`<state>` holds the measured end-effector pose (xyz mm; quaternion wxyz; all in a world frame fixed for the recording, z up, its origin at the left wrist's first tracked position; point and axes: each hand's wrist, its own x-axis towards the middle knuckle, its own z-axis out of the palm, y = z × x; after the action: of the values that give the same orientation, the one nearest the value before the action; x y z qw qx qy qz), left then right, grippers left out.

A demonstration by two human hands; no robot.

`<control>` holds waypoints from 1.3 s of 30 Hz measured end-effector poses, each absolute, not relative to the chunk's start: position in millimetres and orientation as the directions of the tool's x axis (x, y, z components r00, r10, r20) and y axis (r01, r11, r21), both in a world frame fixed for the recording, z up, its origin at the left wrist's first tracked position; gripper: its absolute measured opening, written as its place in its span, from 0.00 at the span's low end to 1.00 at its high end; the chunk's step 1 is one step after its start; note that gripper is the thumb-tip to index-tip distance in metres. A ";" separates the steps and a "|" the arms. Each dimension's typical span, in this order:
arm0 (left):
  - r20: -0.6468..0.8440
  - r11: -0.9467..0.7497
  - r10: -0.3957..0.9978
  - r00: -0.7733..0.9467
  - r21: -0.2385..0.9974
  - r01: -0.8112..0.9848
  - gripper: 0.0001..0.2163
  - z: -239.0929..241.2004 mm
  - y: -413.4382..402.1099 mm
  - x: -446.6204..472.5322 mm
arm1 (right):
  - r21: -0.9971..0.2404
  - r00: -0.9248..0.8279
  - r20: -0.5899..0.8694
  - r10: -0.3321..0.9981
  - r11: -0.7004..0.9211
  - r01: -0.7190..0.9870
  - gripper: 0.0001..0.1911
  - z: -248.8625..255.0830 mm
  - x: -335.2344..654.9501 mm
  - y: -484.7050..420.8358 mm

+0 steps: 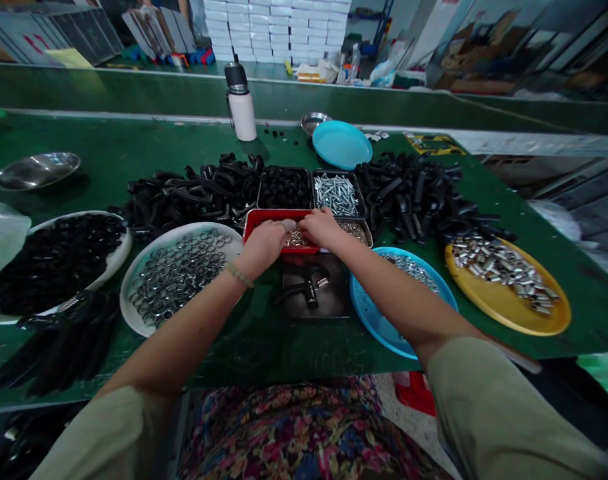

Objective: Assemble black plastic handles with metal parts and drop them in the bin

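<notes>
Over a red tray (253,218) of small metal pieces, my left hand (268,244) and my right hand (322,228) come close together with fingertips lowered. Both sets of fingers are drawn together in a pinch; whatever they hold is too small or hidden. Below them, on a dark plate (334,303), lies a black curved part (295,288) with a spring (323,282) beside it. Behind the red tray stand a black tray of small black pieces (285,188) and another of silver screws (337,193).
Heaps of black curved parts (199,193) (414,190) flank the trays. A white dish of metal rings (184,273), a blue dish (367,313), a yellow dish (489,310) and a dish of black pieces (59,260) surround my arms. A white bottle (243,117) stands behind.
</notes>
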<state>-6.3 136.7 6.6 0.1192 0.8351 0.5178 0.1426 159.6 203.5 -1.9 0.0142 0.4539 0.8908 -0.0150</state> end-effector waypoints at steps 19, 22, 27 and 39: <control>0.002 -0.418 0.904 0.429 0.220 0.881 0.13 -12.0 195.9 6.4 | -0.810 -0.304 -0.101 0.947 0.099 0.579 0.06 -32.2 244.8 87.2; 0.052 -0.344 0.937 0.346 0.308 0.887 0.12 -13.8 195.3 3.2 | -0.776 -0.313 -0.099 0.945 0.124 0.619 0.06 -35.8 241.8 89.4; 0.170 -0.338 0.941 0.294 0.549 0.764 0.14 -8.3 186.8 0.4 | -0.520 -0.358 -0.070 0.931 0.272 0.810 0.05 -30.2 233.2 87.1; 0.063 -0.234 0.937 0.345 0.846 0.480 0.13 -31.1 78.5 18.3 | -0.088 -0.522 0.186 0.832 0.544 0.835 0.17 -27.8 252.3 60.9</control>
<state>18.3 78.5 -31.1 0.3812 0.7260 0.4876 0.2997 252.3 60.9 -27.8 -0.1034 0.4776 0.8724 0.0061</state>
